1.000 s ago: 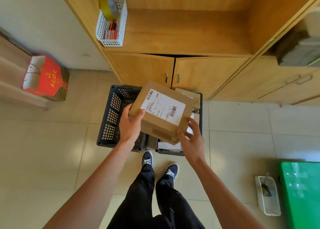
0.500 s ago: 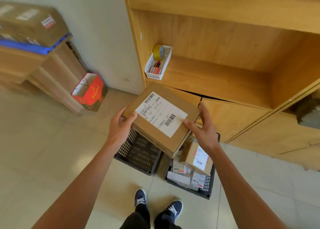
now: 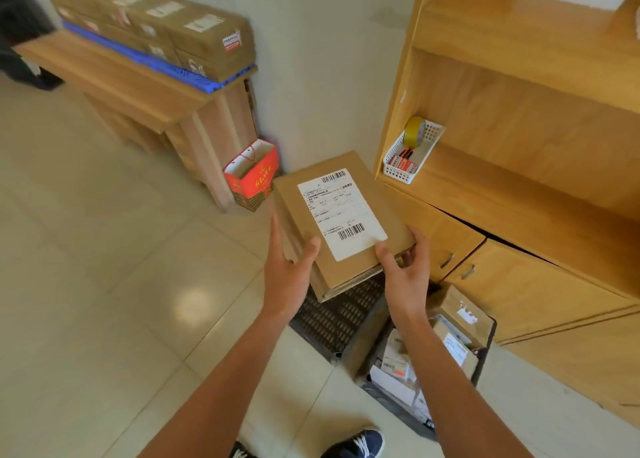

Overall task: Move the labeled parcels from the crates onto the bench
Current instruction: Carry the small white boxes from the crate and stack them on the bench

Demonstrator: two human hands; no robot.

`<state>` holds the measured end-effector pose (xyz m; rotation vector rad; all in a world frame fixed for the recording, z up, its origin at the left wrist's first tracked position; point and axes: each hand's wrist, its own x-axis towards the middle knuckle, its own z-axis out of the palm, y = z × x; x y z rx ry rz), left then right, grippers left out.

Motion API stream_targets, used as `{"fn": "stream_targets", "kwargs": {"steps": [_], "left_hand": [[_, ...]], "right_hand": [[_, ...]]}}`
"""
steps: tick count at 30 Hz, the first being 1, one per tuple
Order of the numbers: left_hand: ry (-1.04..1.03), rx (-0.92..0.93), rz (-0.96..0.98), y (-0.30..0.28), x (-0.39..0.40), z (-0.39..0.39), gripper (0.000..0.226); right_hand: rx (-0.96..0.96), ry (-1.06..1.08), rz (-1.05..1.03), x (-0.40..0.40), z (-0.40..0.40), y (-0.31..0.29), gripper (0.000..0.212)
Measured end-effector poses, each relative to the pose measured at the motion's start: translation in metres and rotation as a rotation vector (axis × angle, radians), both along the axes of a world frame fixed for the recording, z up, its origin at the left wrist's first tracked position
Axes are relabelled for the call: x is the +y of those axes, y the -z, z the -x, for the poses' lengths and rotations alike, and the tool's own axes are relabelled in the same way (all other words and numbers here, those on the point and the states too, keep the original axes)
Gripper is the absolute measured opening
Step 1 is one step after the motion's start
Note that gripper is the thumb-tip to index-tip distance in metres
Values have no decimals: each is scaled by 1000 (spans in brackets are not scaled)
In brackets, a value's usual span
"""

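I hold a flat brown cardboard parcel (image 3: 388,212) with a white barcode label in front of me, above the floor. My left hand (image 3: 287,270) grips its near left edge, thumb on top. My right hand (image 3: 405,267) grips its near right corner, thumb on the label. Below the parcel stand two dark crates: the left crate (image 3: 332,319) shows its bare mesh, the right crate (image 3: 485,357) holds several labeled parcels (image 3: 453,319). The wooden bench (image 3: 114,77) stands at the upper left along the wall, with a row of brown boxes (image 3: 194,32) on a blue sheet.
A red gift bag (image 3: 252,177) stands on the floor by the bench leg. A wooden shelf unit (image 3: 526,153) with cabinet doors fills the right side; a white basket (image 3: 412,156) with a tape roll sits on its shelf. Pale floor tiles spread to the left.
The view has swung left and up, bringing the bench into sight. The parcel has risen out of the crates and turned toward the bench, still held in both hands.
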<state>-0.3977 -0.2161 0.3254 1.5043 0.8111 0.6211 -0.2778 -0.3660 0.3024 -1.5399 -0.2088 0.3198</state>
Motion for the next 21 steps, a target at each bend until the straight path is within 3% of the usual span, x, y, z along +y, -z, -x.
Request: {"fn": "stream_targets", "kwargs": {"steps": [4,8,12,21], "left_hand": [[12,-63,-69,-1,19,49,91],[-36,-38,-202,-7,74,101,81],[-14,-14,-218,-10,139,166,67],[-146,49,-185,-14,254,288,64]], "right_hand": [[-51,94,32,68,53,-10,63],[-91,56,87,129,119,-19,71],[-227,-109,190,178,169,-27,81],[-484,-609,393,293,245,-32,79]]}}
